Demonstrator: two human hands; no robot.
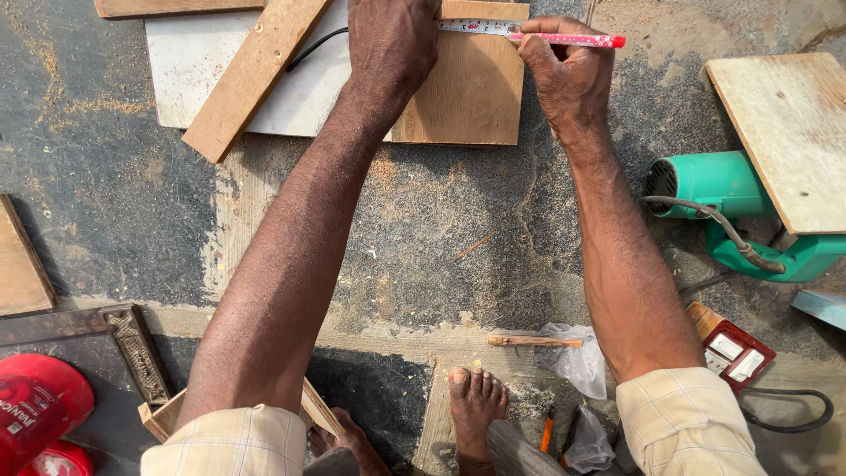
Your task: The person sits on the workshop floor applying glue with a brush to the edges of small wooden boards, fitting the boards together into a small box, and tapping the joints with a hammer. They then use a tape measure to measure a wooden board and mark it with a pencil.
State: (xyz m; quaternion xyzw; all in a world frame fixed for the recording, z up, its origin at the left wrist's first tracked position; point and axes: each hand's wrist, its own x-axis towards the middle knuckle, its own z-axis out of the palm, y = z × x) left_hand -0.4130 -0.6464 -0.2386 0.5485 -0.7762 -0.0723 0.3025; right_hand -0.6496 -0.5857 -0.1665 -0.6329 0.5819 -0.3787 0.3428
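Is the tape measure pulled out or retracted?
Pulled out: the tape measure blade lies flat across the plywood board, between the left hand and the right hand, which holds a red pencil.

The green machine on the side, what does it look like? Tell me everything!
The green machine looks like a plastic power tool lying on its side on the dusty ground. It has a round body with a dark vented end and a handle part below. A grey cord loops across it. A wooden board covers part of it, so the working end is hidden. It lies beside the right forearm; neither of the hands touches it.
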